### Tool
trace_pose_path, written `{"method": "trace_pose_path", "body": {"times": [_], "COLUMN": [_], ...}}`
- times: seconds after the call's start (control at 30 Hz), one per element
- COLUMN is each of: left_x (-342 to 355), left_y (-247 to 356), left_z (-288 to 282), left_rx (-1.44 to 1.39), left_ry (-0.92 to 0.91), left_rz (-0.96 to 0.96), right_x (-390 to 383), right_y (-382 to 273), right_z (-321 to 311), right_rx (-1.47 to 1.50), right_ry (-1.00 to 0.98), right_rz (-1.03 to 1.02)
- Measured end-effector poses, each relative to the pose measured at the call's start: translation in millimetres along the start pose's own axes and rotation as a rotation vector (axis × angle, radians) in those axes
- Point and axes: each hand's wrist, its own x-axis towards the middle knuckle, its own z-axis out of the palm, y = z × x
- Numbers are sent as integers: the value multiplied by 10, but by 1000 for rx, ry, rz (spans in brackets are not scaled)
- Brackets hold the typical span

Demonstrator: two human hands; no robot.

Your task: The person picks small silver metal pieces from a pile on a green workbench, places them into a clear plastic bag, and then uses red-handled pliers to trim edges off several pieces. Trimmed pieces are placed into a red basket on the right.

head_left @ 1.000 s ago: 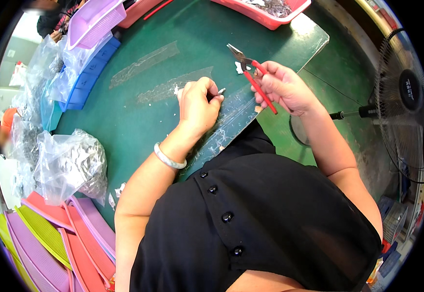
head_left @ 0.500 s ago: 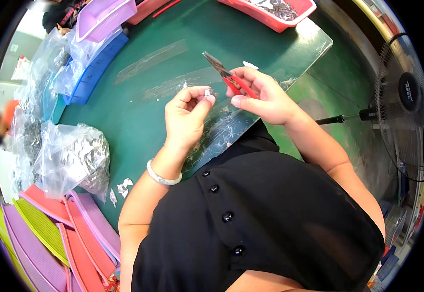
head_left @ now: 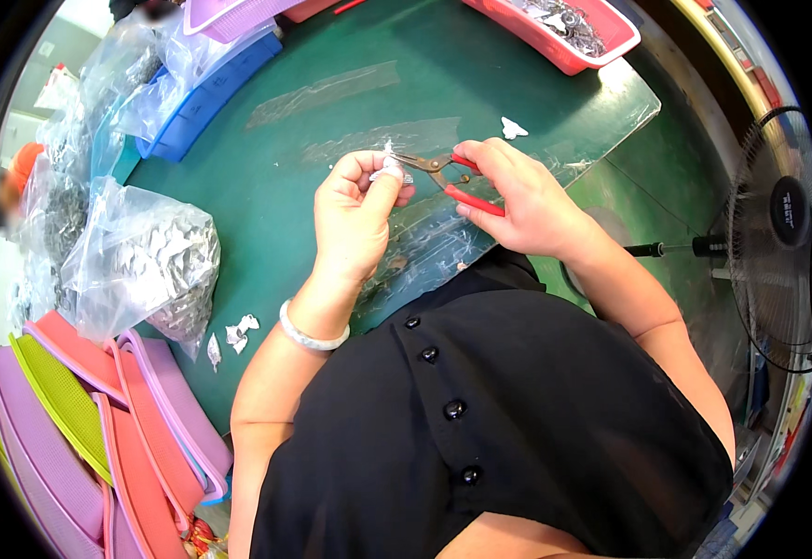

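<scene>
The left grip (head_left: 357, 219) pinches a small silvery piece (head_left: 389, 160) that pokes out past it; the right grip (head_left: 527, 205) wraps around red-handled pliers (head_left: 466, 197), tips right at the piece, over a green counter (head_left: 275, 214). Beyond sits a pink tray (head_left: 581, 61) of metal bits.

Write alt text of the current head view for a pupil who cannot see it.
A person's right hand holds red-handled pliers to a small pale piece pinched in the left hand, over a green table. A clear bag of silvery pieces sits left, a fan right.
</scene>
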Motion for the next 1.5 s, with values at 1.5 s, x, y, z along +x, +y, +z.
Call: {"method": "trace_pose_path", "body": {"times": [1.5], "left_x": [-93], "left_y": [-184], "left_z": [-47], "left_rx": [87], "left_ry": [46], "left_rz": [184], "right_x": [23], "right_y": [-60], "right_z": [180], "right_rx": [70], "right_ry": [-59], "right_rz": [114]}}
